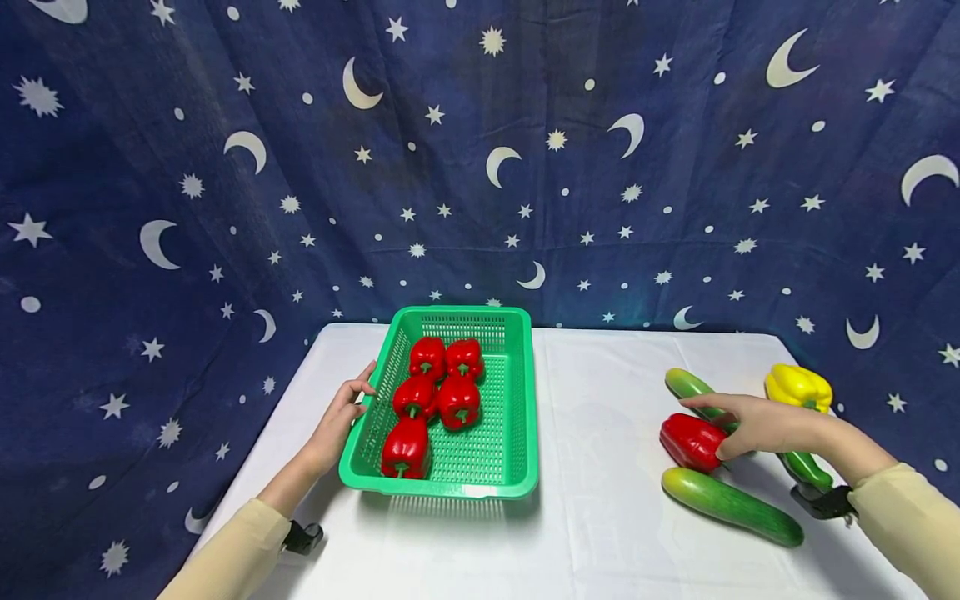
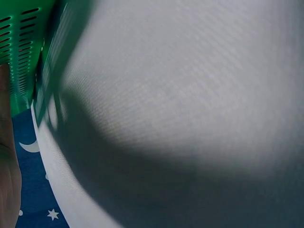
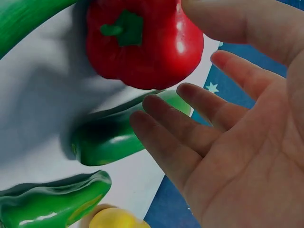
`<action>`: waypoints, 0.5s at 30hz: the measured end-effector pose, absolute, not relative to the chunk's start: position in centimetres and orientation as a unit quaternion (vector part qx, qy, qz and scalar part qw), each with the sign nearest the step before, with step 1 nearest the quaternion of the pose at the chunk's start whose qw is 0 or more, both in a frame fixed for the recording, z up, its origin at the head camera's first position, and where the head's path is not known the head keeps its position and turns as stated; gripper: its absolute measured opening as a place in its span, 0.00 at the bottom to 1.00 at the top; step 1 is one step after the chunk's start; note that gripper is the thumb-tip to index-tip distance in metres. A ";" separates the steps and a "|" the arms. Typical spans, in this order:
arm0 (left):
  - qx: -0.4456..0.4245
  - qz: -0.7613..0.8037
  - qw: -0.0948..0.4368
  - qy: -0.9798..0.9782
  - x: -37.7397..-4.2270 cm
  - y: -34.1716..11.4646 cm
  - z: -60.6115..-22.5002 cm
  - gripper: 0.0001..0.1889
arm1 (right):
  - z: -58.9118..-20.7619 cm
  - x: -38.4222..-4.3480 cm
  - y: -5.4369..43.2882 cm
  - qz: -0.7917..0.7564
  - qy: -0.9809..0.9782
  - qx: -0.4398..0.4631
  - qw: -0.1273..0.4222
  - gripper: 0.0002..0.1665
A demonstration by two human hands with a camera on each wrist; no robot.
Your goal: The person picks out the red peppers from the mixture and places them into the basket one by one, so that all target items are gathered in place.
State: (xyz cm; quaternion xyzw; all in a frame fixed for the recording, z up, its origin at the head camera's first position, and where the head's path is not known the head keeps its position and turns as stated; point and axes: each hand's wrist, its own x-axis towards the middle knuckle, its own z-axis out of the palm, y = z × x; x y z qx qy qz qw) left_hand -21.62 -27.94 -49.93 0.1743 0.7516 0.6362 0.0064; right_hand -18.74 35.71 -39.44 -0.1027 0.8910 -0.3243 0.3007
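A green plastic basket (image 1: 534,417) stands on the white table with several red bell peppers (image 1: 406,448) in its left half. My left hand (image 1: 335,427) is at the basket's left rim, its fingertips against the edge and its fingers loosely bent. Only a strip of that hand enters the left wrist view, beside the slotted basket wall (image 2: 28,52). On the right, another red bell pepper (image 3: 142,52) lies on its side. My right hand (image 3: 237,133) reaches around it, fingers spread and fairly straight. The thumb tip overlaps the pepper; contact is unclear.
A cucumber (image 1: 731,506) lies in front of the loose pepper, another cucumber (image 1: 686,383) behind it. Farther right are a yellow bell pepper (image 1: 798,387) and a creased green vegetable (image 1: 805,472), partly under my right forearm. A dark blue starry cloth (image 1: 480,208) hangs behind the table.
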 end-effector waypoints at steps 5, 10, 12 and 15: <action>0.170 0.633 0.009 0.755 -21.4 -27.9 -49.9 0.14 | -39.5 -18.5 36.5 -0.336 0.885 -0.115 0.301 0.50; 0.172 0.630 0.005 0.757 -21.3 -28.0 -49.8 0.14 | -39.7 -18.5 37.1 -0.341 0.886 -0.126 0.288 0.46; 0.175 0.629 0.004 0.757 -21.3 -28.0 -49.8 0.14 | -40.1 -18.5 37.2 -0.339 0.889 -0.130 0.278 0.43; 0.178 0.628 0.006 0.758 -21.4 -27.9 -49.8 0.13 | -40.6 -18.4 37.3 -0.334 0.895 -0.131 0.264 0.40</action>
